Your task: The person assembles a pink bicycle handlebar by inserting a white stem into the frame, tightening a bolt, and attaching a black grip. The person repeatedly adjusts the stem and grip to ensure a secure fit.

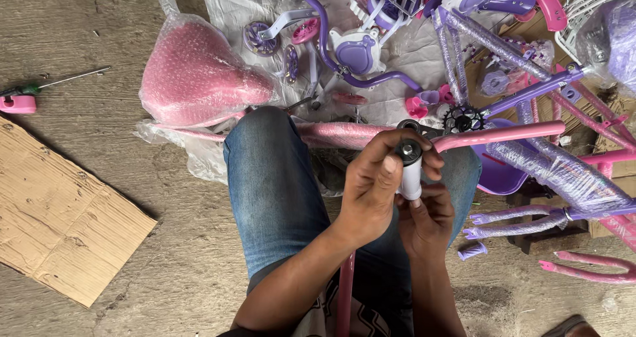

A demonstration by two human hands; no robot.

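Concrete floor (99, 32) lies below as both hands meet above one denim knee (278, 178), left hand (371, 185) and right hand (424, 221) each in a closed grip on one white tube (411, 175).

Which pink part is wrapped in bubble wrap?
The big pink seat on the floor, upper left of the knee; the pink tube by the hands is bare.

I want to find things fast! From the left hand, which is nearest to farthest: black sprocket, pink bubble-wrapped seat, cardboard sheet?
From the left hand:
1. Black sprocket, just up and to the right.
2. Pink bubble-wrapped seat, up and to the left.
3. Cardboard sheet, far left on the floor.
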